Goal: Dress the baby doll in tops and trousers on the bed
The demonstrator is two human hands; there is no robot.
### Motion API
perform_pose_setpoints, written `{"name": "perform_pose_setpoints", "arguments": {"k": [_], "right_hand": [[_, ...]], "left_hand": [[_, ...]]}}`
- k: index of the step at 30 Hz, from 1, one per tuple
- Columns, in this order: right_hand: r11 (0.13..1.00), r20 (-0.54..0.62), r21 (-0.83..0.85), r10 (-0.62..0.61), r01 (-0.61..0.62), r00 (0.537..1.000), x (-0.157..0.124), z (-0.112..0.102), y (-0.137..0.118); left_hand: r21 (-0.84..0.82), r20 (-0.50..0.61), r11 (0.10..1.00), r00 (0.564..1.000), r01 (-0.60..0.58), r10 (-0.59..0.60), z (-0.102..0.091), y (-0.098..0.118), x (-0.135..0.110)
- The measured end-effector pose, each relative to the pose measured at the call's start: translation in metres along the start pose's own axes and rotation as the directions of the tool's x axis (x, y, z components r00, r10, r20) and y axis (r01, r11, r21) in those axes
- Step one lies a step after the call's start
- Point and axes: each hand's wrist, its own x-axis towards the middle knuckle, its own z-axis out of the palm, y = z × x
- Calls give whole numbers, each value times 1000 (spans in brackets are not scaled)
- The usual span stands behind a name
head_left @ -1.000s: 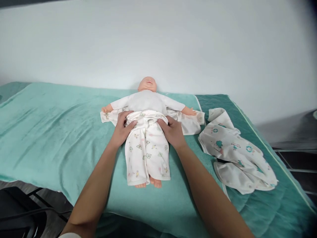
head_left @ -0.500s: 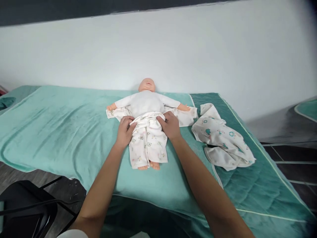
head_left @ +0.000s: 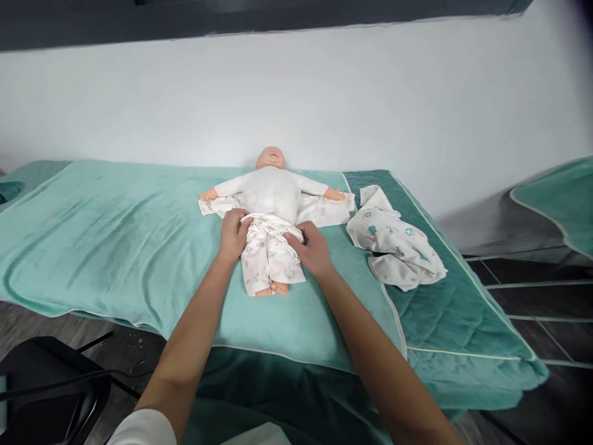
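Left hand (head_left: 233, 236), right hand (head_left: 315, 248): fingers curled in, gripping printed trousers (head_left: 277, 254) at 2 sides of waist. Trousers lie between fingers, on doll (head_left: 272, 191).

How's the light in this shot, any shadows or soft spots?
Head view: fairly even light on the wall, no strong glare; a shadow falls there beside the green cloth at far right; the upper-right corner darkens; the patterned trousers show soft, indistinct prints.

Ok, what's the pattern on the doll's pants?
Small scattered prints on white; the pants show in the head view, the only one.
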Motion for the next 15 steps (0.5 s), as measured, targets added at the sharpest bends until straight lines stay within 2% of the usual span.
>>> {"name": "perform_pose_setpoints", "arguments": {"k": [3, 6, 8, 11, 15], "right_hand": [[997, 8, 50, 67, -67, 998, 5, 3, 4], [995, 17, 72, 69, -70, 998, 6, 4, 6], [996, 27, 71, 61, -63, 998, 7, 4, 7], [996, 31, 54, 69, -71, 997, 7, 3, 5], [994, 62, 39, 96, -99, 993, -5, -2, -4]], "left_hand": [[-30, 2, 996, 997, 82, -82, -8, 11, -16], [-43, 47, 979, 979, 200, -198, -18, 23, -42], [-62, 76, 969, 969, 239, -234, -24, 29, -58], [-74, 118, 965, 963, 251, -241, -26, 31, -68], [-17, 144, 982, 973, 187, -183, -24, 28, -62]]}}
